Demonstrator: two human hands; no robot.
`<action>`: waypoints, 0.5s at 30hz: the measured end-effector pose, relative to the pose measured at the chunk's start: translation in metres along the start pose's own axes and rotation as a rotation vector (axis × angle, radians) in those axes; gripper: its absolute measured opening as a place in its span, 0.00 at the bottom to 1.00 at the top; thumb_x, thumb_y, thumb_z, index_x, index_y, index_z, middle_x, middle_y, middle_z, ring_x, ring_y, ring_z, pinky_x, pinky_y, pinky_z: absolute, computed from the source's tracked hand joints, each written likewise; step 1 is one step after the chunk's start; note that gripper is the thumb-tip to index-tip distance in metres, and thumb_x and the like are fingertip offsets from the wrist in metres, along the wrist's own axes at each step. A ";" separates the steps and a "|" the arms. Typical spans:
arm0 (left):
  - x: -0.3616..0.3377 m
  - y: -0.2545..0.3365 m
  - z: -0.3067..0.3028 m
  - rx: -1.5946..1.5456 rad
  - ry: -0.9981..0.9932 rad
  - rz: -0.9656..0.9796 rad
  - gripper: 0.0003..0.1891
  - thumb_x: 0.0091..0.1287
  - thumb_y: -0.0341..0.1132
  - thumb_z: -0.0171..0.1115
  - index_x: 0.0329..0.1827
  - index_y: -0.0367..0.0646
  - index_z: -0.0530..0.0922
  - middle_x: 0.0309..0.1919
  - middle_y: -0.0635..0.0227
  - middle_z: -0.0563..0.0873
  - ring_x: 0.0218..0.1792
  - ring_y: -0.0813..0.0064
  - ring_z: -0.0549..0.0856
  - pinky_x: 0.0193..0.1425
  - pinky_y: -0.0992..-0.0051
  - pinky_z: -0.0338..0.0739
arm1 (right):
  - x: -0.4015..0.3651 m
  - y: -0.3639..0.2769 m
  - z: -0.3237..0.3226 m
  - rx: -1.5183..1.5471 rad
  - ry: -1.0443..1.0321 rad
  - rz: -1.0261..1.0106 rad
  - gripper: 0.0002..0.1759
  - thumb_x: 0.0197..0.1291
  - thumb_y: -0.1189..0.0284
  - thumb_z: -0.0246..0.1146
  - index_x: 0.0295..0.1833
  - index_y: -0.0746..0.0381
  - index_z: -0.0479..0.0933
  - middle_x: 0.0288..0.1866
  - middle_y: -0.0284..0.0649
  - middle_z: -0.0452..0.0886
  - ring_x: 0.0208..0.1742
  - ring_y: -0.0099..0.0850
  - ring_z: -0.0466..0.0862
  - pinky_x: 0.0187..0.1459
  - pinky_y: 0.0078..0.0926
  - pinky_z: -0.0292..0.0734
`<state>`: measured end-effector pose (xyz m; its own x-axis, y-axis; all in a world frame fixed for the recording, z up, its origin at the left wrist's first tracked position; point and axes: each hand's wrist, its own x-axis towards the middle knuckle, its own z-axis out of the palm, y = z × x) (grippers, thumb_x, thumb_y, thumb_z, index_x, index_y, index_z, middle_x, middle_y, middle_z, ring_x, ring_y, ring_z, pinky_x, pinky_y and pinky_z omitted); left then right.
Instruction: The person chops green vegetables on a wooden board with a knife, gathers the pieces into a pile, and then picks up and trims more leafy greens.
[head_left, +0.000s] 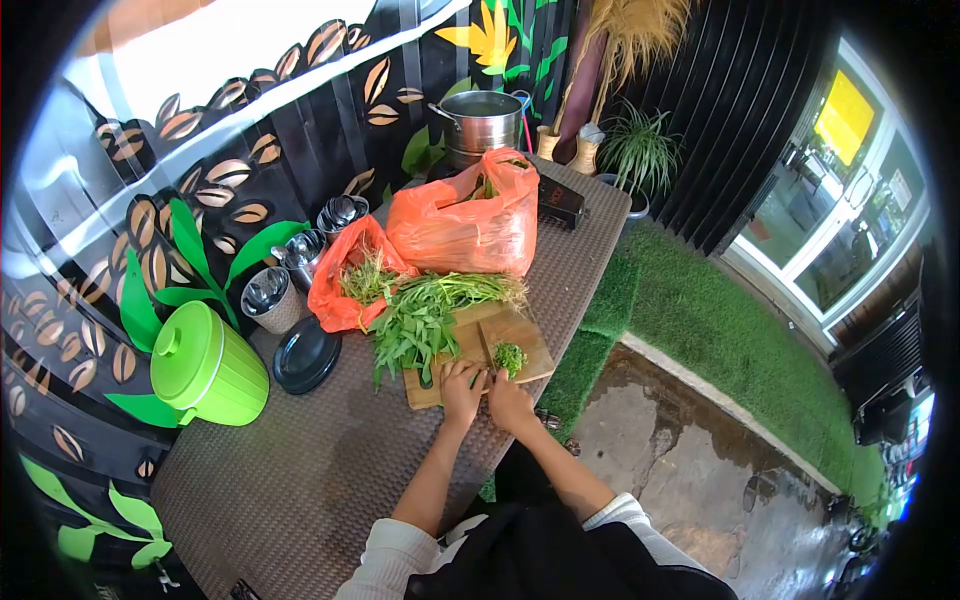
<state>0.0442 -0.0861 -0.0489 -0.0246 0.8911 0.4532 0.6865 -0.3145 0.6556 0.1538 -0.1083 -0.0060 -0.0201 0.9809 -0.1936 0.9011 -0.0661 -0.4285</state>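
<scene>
My right hand (510, 401) is closed round the handle of a knife (486, 342), whose blade points away from me over the wooden cutting board (528, 335). Beside the blade, on its right, lies a small pile of chopped greens (510, 358). My left hand (462, 390) rests on the near part of the board with its fingers bent, close to the knife; what is under the fingers is hidden. A bunch of leafy greens (425, 315) with long stems lies across the board's far left side.
Behind the board stand a large orange plastic bag (462, 225) and a smaller orange bag (335, 300) with rooty greens. Left are dark plates (306, 355), cutlery holders (278, 307) and a lidded green bucket (215, 370). A metal pot (483, 128) and black stove (562, 202) stand at the far end.
</scene>
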 end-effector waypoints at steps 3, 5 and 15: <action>0.001 -0.002 0.002 0.001 0.013 -0.007 0.08 0.61 0.33 0.63 0.40 0.40 0.84 0.36 0.66 0.80 0.44 0.63 0.74 0.53 0.65 0.69 | -0.006 -0.007 0.007 -0.036 -0.014 0.049 0.16 0.63 0.68 0.52 0.49 0.67 0.60 0.33 0.58 0.81 0.37 0.55 0.83 0.38 0.48 0.79; 0.001 -0.002 0.002 0.001 0.012 -0.016 0.08 0.61 0.33 0.63 0.40 0.40 0.84 0.36 0.66 0.80 0.44 0.63 0.74 0.53 0.65 0.69 | 0.006 -0.001 0.011 -0.001 0.014 0.016 0.15 0.63 0.68 0.51 0.49 0.67 0.60 0.33 0.59 0.81 0.36 0.55 0.83 0.37 0.48 0.79; -0.001 -0.001 -0.003 -0.004 -0.025 0.033 0.06 0.61 0.30 0.61 0.38 0.39 0.83 0.36 0.65 0.80 0.46 0.61 0.74 0.53 0.65 0.69 | -0.003 0.003 0.012 0.033 0.049 0.066 0.16 0.64 0.67 0.51 0.49 0.68 0.60 0.31 0.59 0.82 0.36 0.55 0.83 0.39 0.51 0.78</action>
<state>0.0414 -0.0871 -0.0482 0.0162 0.8882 0.4592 0.6839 -0.3449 0.6430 0.1517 -0.1136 -0.0176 0.0607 0.9819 -0.1795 0.8852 -0.1360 -0.4448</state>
